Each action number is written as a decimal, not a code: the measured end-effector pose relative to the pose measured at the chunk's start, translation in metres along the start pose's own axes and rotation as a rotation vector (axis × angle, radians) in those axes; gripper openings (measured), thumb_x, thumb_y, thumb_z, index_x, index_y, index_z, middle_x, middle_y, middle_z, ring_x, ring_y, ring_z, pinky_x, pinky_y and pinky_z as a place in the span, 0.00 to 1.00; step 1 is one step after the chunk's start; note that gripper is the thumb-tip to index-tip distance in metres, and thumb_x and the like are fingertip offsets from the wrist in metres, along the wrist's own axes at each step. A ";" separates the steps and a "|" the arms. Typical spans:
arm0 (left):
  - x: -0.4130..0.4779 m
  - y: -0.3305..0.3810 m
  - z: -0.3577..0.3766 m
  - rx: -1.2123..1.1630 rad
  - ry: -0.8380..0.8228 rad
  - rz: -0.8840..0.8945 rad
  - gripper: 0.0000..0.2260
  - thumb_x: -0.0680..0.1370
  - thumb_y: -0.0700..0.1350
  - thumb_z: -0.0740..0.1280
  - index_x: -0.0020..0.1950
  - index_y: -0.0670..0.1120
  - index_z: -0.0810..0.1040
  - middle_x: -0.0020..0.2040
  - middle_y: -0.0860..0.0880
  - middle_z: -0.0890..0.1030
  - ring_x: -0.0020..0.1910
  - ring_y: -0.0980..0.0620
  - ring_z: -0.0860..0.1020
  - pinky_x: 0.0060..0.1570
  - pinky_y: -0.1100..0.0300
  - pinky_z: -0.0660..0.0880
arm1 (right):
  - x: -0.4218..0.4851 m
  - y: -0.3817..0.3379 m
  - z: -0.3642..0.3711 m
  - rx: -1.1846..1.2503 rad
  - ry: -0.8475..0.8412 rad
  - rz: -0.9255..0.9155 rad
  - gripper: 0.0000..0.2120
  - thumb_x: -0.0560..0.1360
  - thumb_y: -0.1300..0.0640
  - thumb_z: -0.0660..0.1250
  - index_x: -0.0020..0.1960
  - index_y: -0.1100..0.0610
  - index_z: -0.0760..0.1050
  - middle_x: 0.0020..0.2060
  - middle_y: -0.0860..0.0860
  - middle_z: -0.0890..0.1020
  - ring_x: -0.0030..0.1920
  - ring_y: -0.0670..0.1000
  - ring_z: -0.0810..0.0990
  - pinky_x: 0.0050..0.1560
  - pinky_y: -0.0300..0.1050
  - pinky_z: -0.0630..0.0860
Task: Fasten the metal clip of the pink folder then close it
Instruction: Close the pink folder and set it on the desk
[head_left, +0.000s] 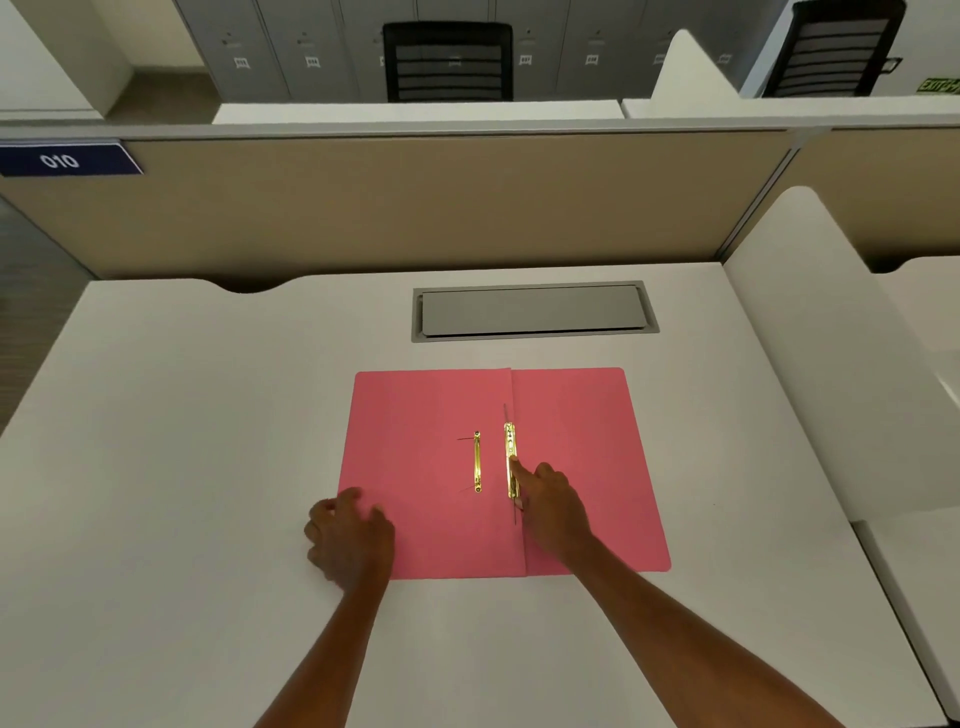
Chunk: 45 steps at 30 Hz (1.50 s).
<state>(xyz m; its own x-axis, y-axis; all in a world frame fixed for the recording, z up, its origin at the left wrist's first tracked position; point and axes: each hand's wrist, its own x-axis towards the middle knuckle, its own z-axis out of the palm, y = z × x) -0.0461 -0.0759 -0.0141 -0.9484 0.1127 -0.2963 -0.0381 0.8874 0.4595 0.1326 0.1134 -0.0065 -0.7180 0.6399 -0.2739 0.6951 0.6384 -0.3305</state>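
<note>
The pink folder (431, 410) lies open and flat on the white desk, spine running away from me. A gold metal clip bar (510, 452) sits along the spine, and a second gold strip (477, 461) lies on the left flap. My right hand (550, 506) rests on the folder beside the spine, its index finger pressing the lower part of the clip bar. My left hand (347, 535) lies at the folder's lower left edge, fingers loosely curled, thumb on the pink flap, holding nothing.
The white desk (208, 415) has a grey cable hatch (530, 310) behind the folder and a beige partition (415, 208) at the back. A white side panel (810, 332) rises on the right. Black chairs stand beyond the partition.
</note>
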 end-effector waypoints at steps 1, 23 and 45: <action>0.001 -0.003 -0.003 -0.002 0.005 -0.030 0.17 0.78 0.46 0.74 0.67 0.48 0.80 0.69 0.39 0.75 0.71 0.34 0.72 0.68 0.37 0.72 | -0.001 0.000 0.000 -0.004 -0.002 0.001 0.35 0.82 0.65 0.68 0.84 0.51 0.61 0.59 0.56 0.80 0.58 0.55 0.79 0.50 0.42 0.76; 0.050 -0.017 -0.063 -0.456 -0.161 0.000 0.26 0.80 0.64 0.63 0.39 0.42 0.75 0.37 0.47 0.80 0.42 0.42 0.78 0.45 0.50 0.72 | -0.005 -0.004 -0.009 -0.019 0.001 0.003 0.32 0.84 0.64 0.64 0.85 0.50 0.60 0.61 0.55 0.79 0.60 0.54 0.78 0.54 0.42 0.76; -0.066 0.055 -0.049 -0.915 -0.843 0.098 0.25 0.79 0.72 0.58 0.64 0.63 0.86 0.65 0.53 0.88 0.64 0.53 0.86 0.52 0.63 0.85 | -0.033 -0.004 -0.052 0.863 -0.140 0.248 0.38 0.78 0.30 0.66 0.83 0.45 0.62 0.72 0.47 0.76 0.71 0.54 0.77 0.71 0.57 0.77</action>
<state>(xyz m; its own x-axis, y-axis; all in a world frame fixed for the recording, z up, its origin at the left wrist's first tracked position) -0.0012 -0.0560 0.0718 -0.4757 0.7120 -0.5164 -0.5038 0.2607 0.8236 0.1550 0.1121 0.0507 -0.5887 0.6225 -0.5157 0.6014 -0.0890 -0.7940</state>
